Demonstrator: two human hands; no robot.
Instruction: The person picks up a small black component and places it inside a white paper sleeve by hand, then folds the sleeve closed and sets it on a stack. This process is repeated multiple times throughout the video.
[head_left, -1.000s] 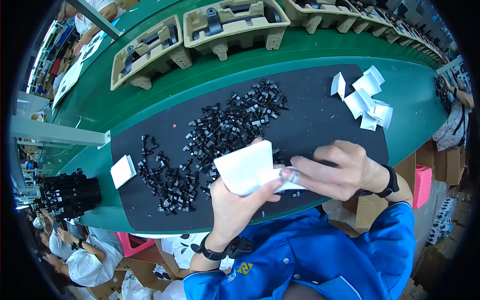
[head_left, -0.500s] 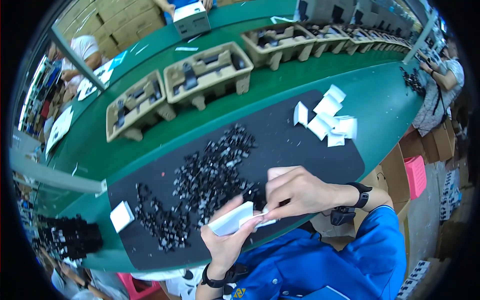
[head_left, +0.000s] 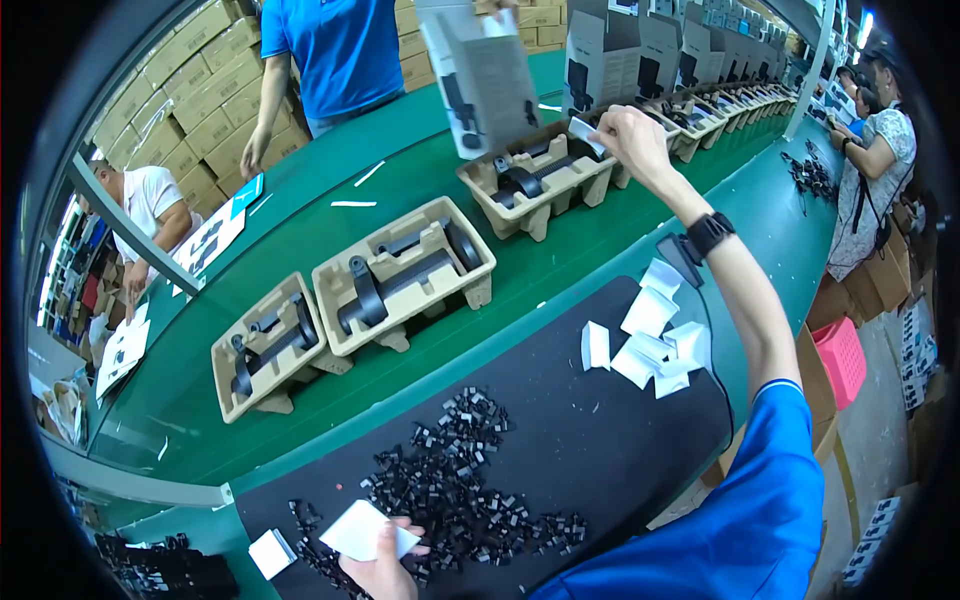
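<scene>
The right hand [head_left: 632,138] reaches out to between one and two o'clock, its fingers pinched together on a white slip [head_left: 586,135] above the near edge of a molded tan tray [head_left: 525,213] holding black parts. Whether slip and tray touch, I cannot tell. Down toward seven o'clock, the left hand [head_left: 383,572] has its thumb clamped over white paper [head_left: 358,530] (the fingers' tips show past its right edge). A small white stack [head_left: 271,553] lies farther round, also near seven. Black pieces [head_left: 450,500] heap on the dark mat [head_left: 590,440] at six; folded white papers [head_left: 648,345] rest past three.
</scene>
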